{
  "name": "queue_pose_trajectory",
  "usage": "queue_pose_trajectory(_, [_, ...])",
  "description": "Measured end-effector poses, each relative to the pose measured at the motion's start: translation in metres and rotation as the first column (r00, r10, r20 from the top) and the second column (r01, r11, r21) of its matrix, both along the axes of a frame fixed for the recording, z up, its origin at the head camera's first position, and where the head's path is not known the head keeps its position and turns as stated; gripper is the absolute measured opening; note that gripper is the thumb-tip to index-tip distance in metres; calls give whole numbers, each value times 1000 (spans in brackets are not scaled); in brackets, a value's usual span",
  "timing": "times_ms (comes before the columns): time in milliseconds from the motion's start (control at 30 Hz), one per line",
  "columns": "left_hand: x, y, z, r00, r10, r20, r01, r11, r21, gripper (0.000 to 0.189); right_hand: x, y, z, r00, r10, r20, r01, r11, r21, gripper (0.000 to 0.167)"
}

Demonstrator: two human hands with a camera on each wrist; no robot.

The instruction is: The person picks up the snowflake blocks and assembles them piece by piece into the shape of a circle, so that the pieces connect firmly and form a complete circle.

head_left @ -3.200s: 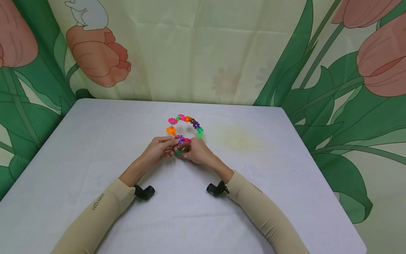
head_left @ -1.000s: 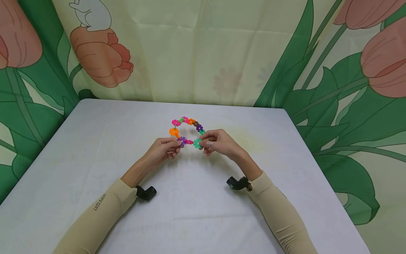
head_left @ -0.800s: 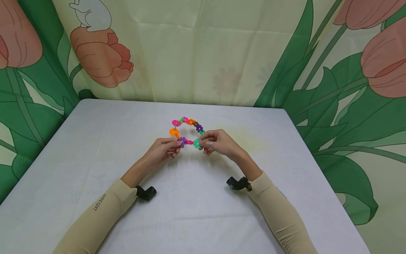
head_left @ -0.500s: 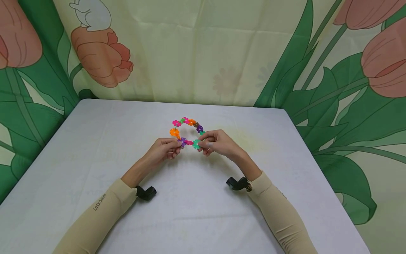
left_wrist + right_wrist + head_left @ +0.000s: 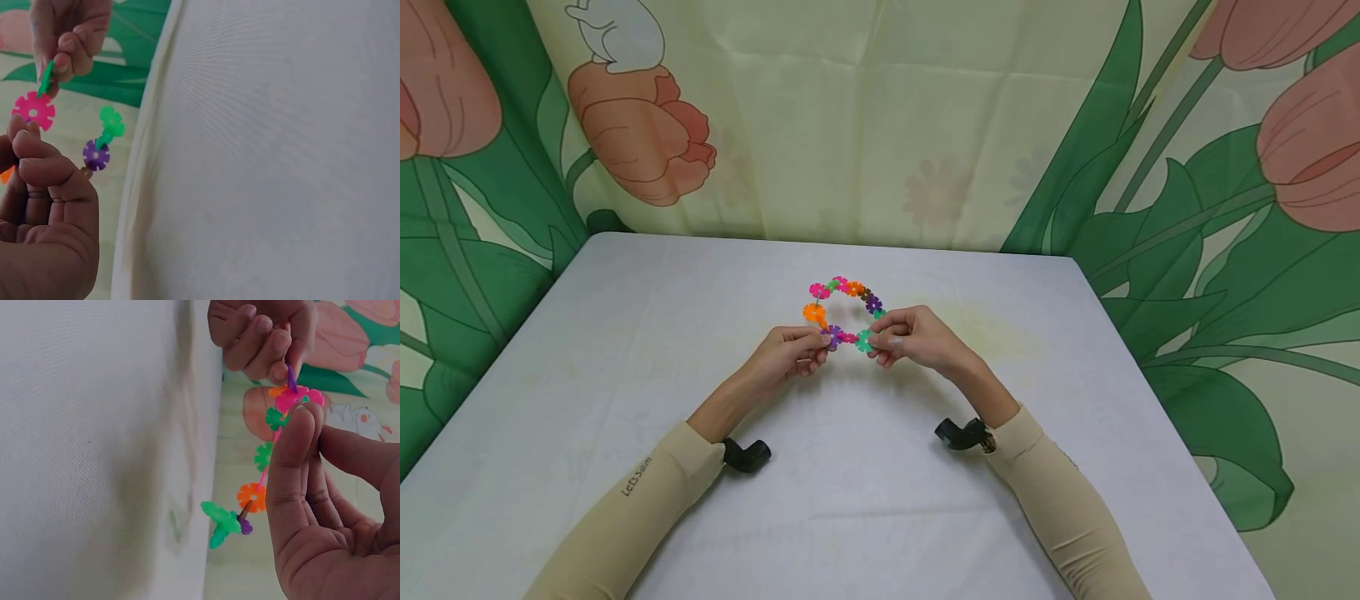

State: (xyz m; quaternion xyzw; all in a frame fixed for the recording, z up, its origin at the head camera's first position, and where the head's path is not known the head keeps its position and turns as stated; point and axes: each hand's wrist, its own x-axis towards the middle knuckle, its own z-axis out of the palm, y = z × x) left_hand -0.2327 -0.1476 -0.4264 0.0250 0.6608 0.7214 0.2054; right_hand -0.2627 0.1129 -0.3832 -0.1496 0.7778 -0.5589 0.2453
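A chain of colourful plastic snowflake discs, slotted edge to edge, curves into a ring above the table in the head view. My left hand pinches a purple disc at its near side. A teal-green disc is pinched between the thumb and fingers of my right hand. Between the hands a pink disc meets that green disc edge to edge in the left wrist view. The chain's other end, a light green disc, hangs free, apart from my right fingers.
A white cloth covers the table under both forearms. Behind it hangs a curtain printed with tulips and a rabbit. Black wrist-worn devices stick out from both beige sleeves.
Since 3.2 seconds ago my right hand has moved right, away from my left hand, and the green disc now sits farther right beside the pink one. Over the last second both hands stay nearly still.
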Motion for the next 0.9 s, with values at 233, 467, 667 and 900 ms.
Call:
queue_pose_trajectory(233, [0,1,-2,1000,12,3,-12,1000,-14,23,2,-2,0,1000,-6,1,6,1000,-15,21])
queue_pose_trajectory(467, [0,0,-4,1000,6,-2,-6,1000,-16,22,2,-3,-3,1000,-10,1,10,1000,-18,21])
queue_pose_trajectory(667, [0,-1,-4,1000,13,0,-13,1000,-10,24,2,-3,-4,1000,-9,4,9,1000,-4,19])
queue_pose_trajectory(900, [2,0,-4,1000,14,-7,-14,1000,-22,25,2,-3,-5,1000,-7,9,7,1000,-3,19])
